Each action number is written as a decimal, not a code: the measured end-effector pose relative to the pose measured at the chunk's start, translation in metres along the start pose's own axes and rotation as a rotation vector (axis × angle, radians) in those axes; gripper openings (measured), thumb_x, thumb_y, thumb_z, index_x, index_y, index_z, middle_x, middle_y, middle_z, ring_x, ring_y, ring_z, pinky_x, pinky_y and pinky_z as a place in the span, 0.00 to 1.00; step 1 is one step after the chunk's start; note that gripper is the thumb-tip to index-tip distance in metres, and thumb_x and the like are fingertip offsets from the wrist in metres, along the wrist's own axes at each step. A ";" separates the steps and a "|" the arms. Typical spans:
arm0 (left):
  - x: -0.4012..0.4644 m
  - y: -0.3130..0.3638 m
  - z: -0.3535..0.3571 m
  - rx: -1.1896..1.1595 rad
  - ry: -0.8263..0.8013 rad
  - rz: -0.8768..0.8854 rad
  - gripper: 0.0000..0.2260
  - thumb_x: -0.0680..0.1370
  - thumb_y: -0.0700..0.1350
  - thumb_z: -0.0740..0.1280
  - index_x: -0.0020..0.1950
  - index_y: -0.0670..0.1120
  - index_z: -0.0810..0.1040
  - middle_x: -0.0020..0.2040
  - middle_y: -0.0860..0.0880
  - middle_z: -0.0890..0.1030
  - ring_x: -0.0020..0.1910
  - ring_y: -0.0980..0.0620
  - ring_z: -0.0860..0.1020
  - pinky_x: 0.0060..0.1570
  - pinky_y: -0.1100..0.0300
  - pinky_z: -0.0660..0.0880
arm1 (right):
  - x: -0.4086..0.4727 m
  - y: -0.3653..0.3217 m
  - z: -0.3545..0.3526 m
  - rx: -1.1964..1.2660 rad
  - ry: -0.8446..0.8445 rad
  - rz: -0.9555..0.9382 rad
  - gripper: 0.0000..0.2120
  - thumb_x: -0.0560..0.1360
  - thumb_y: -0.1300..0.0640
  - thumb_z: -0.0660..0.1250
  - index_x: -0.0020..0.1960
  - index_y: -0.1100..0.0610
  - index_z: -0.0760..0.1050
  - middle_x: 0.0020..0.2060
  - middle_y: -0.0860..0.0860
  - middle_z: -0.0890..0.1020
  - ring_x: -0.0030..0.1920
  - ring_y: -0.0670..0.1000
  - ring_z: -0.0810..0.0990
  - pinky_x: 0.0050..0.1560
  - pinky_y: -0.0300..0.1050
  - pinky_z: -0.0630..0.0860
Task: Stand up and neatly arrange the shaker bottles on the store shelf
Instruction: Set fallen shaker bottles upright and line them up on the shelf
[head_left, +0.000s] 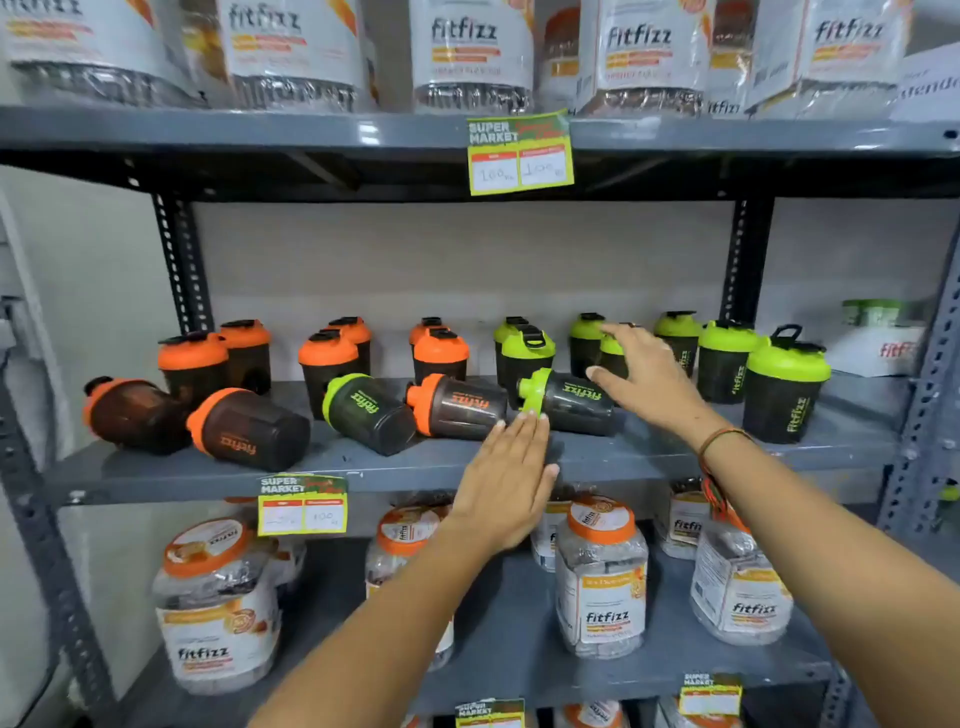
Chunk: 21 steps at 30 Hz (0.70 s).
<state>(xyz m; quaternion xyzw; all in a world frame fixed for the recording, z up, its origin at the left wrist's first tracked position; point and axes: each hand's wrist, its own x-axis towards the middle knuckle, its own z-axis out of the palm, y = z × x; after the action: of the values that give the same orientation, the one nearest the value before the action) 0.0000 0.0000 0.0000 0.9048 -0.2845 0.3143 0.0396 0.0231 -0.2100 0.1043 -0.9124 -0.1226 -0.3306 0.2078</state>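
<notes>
Five shaker bottles lie on their sides along the front of the grey middle shelf (208, 467): two orange-lidded ones at the left (136, 413) (248, 428), a green-lidded one (368, 410), another orange one (457, 408) and a green one (566, 400) furthest right. Behind them, orange-lidded bottles (193, 364) stand upright at the left and green-lidded ones (785, 387) at the right. The left hand (511, 478) is flat and open, fingertips touching the lid of the rightmost fallen bottle. The right hand (644, 371) is spread open just above that bottle, holding nothing. Large jars (602, 577) fill the shelf below
</notes>
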 end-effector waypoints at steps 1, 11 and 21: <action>0.001 0.000 0.008 -0.001 -0.032 0.000 0.26 0.83 0.54 0.45 0.78 0.41 0.49 0.78 0.42 0.54 0.77 0.49 0.49 0.74 0.54 0.42 | 0.004 0.007 0.006 0.005 -0.040 0.006 0.29 0.77 0.49 0.68 0.75 0.55 0.66 0.68 0.59 0.73 0.70 0.62 0.68 0.69 0.58 0.66; 0.019 -0.002 0.028 -0.033 0.036 -0.055 0.22 0.82 0.53 0.50 0.65 0.42 0.74 0.63 0.42 0.78 0.63 0.46 0.75 0.62 0.53 0.70 | 0.042 0.015 0.043 -0.089 -0.465 0.002 0.45 0.70 0.42 0.75 0.78 0.57 0.60 0.75 0.57 0.67 0.74 0.58 0.66 0.71 0.53 0.66; 0.023 -0.001 0.038 -0.001 0.070 -0.091 0.23 0.82 0.53 0.48 0.67 0.44 0.74 0.64 0.44 0.78 0.63 0.48 0.75 0.63 0.54 0.71 | 0.065 0.005 0.046 -0.279 -0.622 0.046 0.39 0.64 0.37 0.77 0.64 0.63 0.73 0.61 0.59 0.79 0.58 0.58 0.78 0.56 0.52 0.77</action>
<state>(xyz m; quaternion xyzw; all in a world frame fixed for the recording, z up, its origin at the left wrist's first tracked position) 0.0363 -0.0201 -0.0165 0.9052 -0.2415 0.3437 0.0642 0.0987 -0.1879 0.1134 -0.9917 -0.1133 -0.0451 0.0411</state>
